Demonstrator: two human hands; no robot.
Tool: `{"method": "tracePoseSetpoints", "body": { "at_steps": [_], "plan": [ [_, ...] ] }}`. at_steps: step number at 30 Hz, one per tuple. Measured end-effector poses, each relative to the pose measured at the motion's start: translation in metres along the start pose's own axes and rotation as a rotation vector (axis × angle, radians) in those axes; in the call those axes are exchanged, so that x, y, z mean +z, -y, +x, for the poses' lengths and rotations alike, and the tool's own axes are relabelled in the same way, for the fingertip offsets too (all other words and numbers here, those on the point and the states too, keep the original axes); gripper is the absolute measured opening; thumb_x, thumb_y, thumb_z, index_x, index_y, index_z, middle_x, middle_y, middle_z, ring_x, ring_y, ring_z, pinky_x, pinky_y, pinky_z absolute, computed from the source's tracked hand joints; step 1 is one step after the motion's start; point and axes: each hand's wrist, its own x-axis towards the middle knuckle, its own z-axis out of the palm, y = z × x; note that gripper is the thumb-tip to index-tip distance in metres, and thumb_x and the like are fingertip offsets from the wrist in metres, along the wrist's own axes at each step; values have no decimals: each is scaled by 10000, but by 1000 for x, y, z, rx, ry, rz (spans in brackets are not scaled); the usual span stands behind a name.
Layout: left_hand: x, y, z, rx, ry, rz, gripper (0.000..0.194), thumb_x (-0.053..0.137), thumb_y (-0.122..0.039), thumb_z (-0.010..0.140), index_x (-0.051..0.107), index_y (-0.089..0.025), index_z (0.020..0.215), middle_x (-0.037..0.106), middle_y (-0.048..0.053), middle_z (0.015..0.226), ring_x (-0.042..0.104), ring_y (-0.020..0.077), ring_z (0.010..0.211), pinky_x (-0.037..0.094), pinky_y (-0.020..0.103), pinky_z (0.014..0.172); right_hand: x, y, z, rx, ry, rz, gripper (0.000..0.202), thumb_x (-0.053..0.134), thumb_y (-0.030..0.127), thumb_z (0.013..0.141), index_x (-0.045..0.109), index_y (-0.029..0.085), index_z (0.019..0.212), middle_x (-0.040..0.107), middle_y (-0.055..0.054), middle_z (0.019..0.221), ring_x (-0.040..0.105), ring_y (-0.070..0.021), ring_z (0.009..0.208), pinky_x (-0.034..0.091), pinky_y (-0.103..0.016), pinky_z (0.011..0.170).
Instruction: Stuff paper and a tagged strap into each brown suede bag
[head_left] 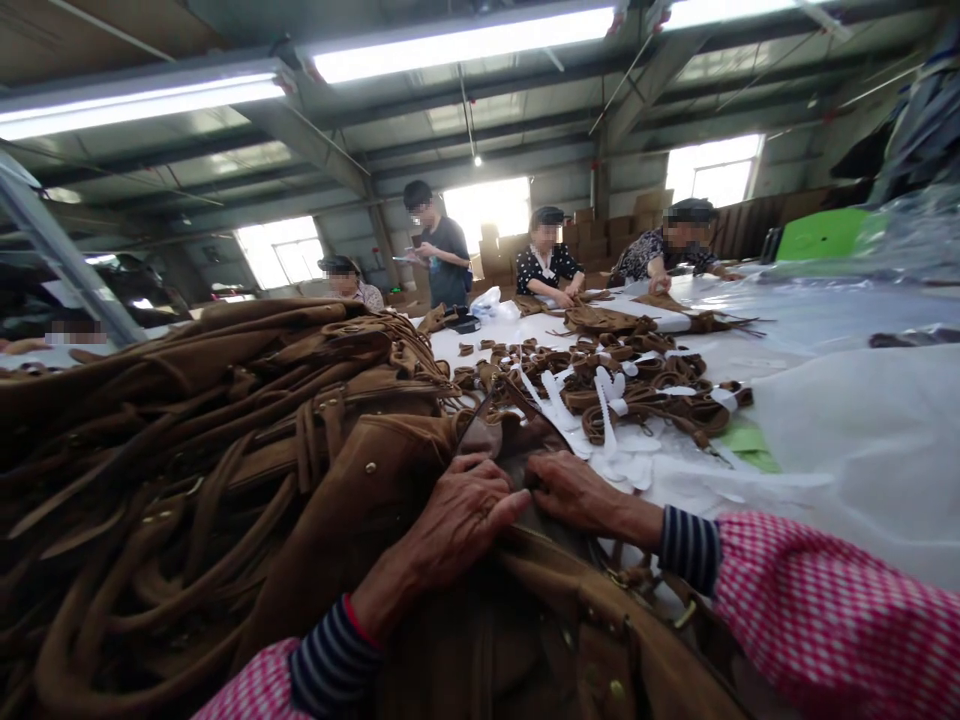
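A brown bag (525,620) with brass-coloured fittings lies open in front of me, its dark lining (506,440) showing at the mouth. My left hand (461,515) is on the left side of that mouth, its fingers closed over the edge and the thumb pointing right. On the other side, my right hand (574,490) has its fingers curled tightly into the lining. Both fingertips are partly hidden in the folds. Against my left arm rises a large heap of similar brown bags (225,460), with handles and straps looping out.
Bundled brown straps (645,385) with white bands lie across the table beyond my hands, among white paper pieces (622,465). White sheet material (862,430) covers the right side. Several people work at the far side, one person standing (448,250). A green panel (821,237) is at back right.
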Motion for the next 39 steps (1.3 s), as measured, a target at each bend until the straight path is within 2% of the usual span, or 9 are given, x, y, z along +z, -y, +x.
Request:
{"method": "tracePoseSetpoints", "body": {
  "at_steps": [3,8,11,14,20,25,29,34,39],
  "plan": [
    [11,4,8,-26,-53,23,422,429,-290,1061,500,-172,662,620,-44,725,579,132,864,309,389,1060,-3,0,3,7,-34,-8,96,556,140,871,652,135,874,690,-89,865,582,-178,755,326,-285,655],
    [23,2,7,-20,-87,145,240,463,-230,1024,561,-189,809,655,-6,923,576,169,1046,279,413,1111,-7,-4,5,-97,27,22,122,534,99,886,642,148,855,685,-87,910,591,-178,818,348,-275,694],
    [21,-1,2,-29,-97,194,219,417,-221,1036,588,-198,900,660,15,985,554,191,1137,253,432,1141,-4,-5,5,-138,17,77,77,583,207,920,624,152,885,676,-79,916,577,-174,804,349,-274,689],
    [10,-7,-4,-52,-35,192,236,419,-243,1046,584,-207,883,659,4,960,563,186,1103,253,434,1134,-1,-6,4,-129,25,110,210,699,324,857,615,156,952,669,-65,894,564,-177,773,336,-271,653],
    [-5,-9,-11,-87,49,93,263,495,-271,1027,585,-205,789,670,-18,908,562,173,1074,262,412,1111,0,0,3,-66,57,14,127,589,167,861,655,148,968,713,-100,911,648,-217,821,364,-287,659],
    [9,-1,-2,-126,-42,65,259,509,-242,994,562,-191,746,634,-15,865,562,168,981,302,408,1051,10,7,13,-104,56,-178,205,495,167,913,651,144,1045,704,-132,967,666,-240,750,359,-316,590],
    [18,2,5,-124,-78,40,243,465,-215,996,557,-196,773,619,-25,853,556,166,966,299,414,1039,0,3,11,-162,44,-172,187,522,120,856,644,152,995,690,-112,954,630,-203,718,345,-302,585],
    [15,2,5,-213,-54,-4,179,560,-197,908,679,-271,1019,657,-10,975,546,201,1061,292,446,1038,-23,4,-26,-290,50,127,157,526,38,771,574,184,806,598,0,741,528,-135,677,344,-250,623],
    [15,2,14,-232,-3,-53,228,666,-204,782,776,-340,929,636,0,939,546,216,1019,300,462,1018,-12,9,-43,-179,-193,437,229,584,35,714,495,207,837,495,72,693,449,-95,606,293,-214,572]
  ]
}}
